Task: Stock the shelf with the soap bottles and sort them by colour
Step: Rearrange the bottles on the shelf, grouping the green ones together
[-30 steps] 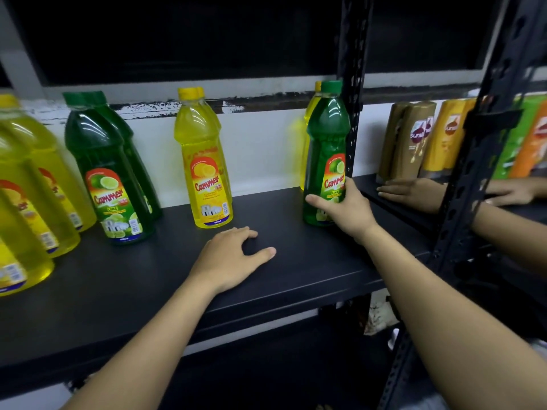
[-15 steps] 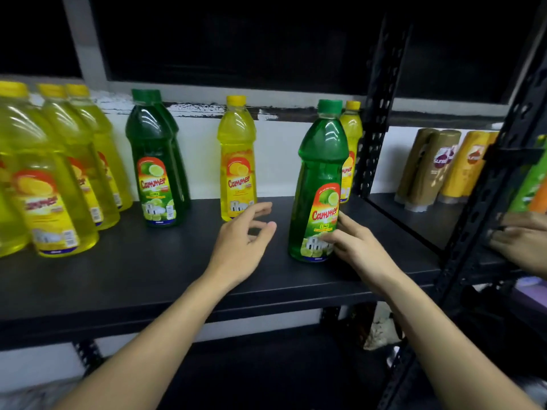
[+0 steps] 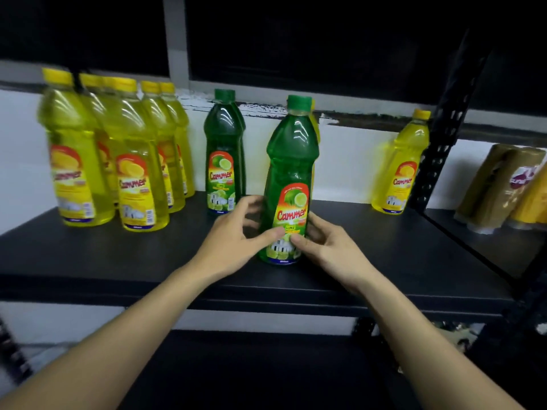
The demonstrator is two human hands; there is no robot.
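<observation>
Left hand (image 3: 233, 241): thumb on the front label, fingers curled round the left side of the green bottle (image 3: 291, 173), low on its body. Right hand (image 3: 322, 247): the same grip on the right side, thumb tip almost meeting the left thumb on the label.

The green bottle stands upright on the black shelf (image 3: 118, 255), mid-width, towards the front edge. A hidden yellow bottle (image 3: 316, 134) is just behind it, showing only a sliver.

Back left of the hands is a second green bottle (image 3: 223, 161), upright near the wall, apart from the held one. Another may stand behind it – cannot tell.

Far left: a cluster of yellow bottles (image 3: 118, 161), packed close and blurred.

Far right: a single yellow bottle (image 3: 405, 170), upright beside the perforated post (image 3: 438, 143).

Beyond the post, brown bottles (image 3: 500, 184) stand on the neighbouring shelf.
</observation>
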